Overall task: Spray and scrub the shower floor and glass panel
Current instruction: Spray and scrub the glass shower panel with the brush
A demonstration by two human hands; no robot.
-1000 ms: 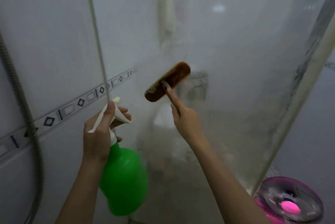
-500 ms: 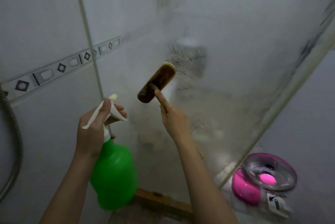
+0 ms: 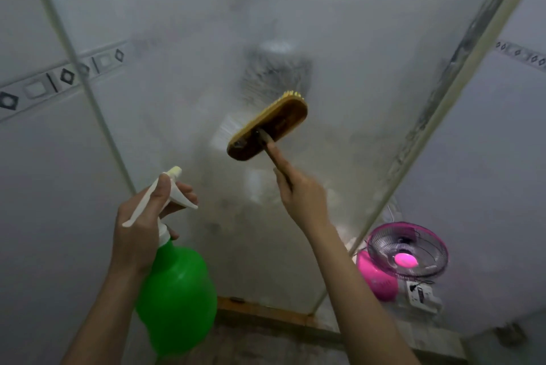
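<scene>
Glass: the big cloudy glass panel (image 3: 339,39) stands right in front of both my hands. It goes up past them and down below them.
Brush: the brown brush (image 3: 267,128) is up in front of my right hand, bristles turned to the glass. I think they touch it, but the blur makes it hard to be sure.
Brush line: its long side tilts, low end toward my left hand, high end up and away to the right.
Right hand: my right hand (image 3: 301,196) is wrapped round the thin handle, with one finger laid straight along it toward the brush.
Left hand: my left hand (image 3: 141,222) grips the neck of the green spray bottle (image 3: 177,290), fingers curled at the white trigger. The nozzle (image 3: 174,171) points up at the glass.
Hands: they are apart, the left one lower and closer to my body.
Nearer hand: the right one is nearer the glass, so I think the scrubbing is its job. Next I would slide the brush sideways across its long side to wipe a wide strip.
Floor: the shower floor (image 3: 266,344) is far down under both hands. I judge that part is not done yet.
Further out: a pink fan (image 3: 407,252) sits low, to the right of my right arm, past the pale edge post (image 3: 461,75) of the glass. A tile wall with a patterned stripe (image 3: 44,83) is off to the left of my left hand.
</scene>
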